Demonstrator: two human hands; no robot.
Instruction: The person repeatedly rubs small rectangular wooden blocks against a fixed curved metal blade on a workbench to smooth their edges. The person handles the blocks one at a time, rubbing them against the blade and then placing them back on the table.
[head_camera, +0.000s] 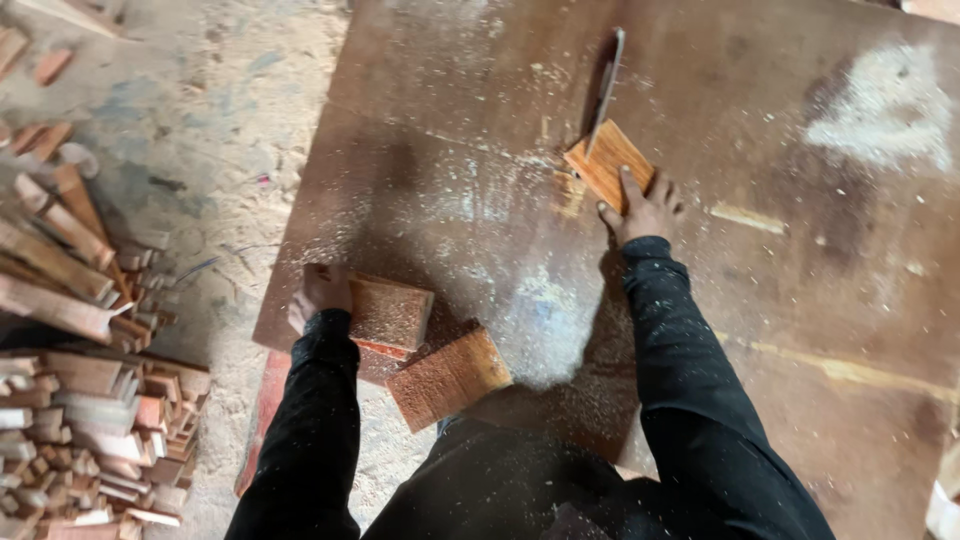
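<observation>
Item: small reddish wood block, flat on the worktop, its far edge against the upright saw blade that rises through the surface. The right hand lies spread on the block's near corner, fingers flat and pressing, not curled round it.

Item: thicker wood block, at the worktop's near left edge, sawdust-coated. The left hand is closed over its left end. Just beside it, partly underneath, a second flat board lies angled toward the person.

Item: sawdust, scattered from the blade down to a pale heap near the front edge; another pale patch at far right.

Item: stacked offcuts and loose sticks on the dusty floor, left of the worktop.

Risks, as judged: the block is short, so the fingers rest near the blade; a slip on the dusty surface could carry them into it. Pressure on one corner only may let the block twist and bind or kick back. The dark sleeves hang close to the cutting line. The boards overhanging the near edge could tip off.

Packages, labels, signs: none visible; a pale edge at the lower right corner is too cropped to identify.
</observation>
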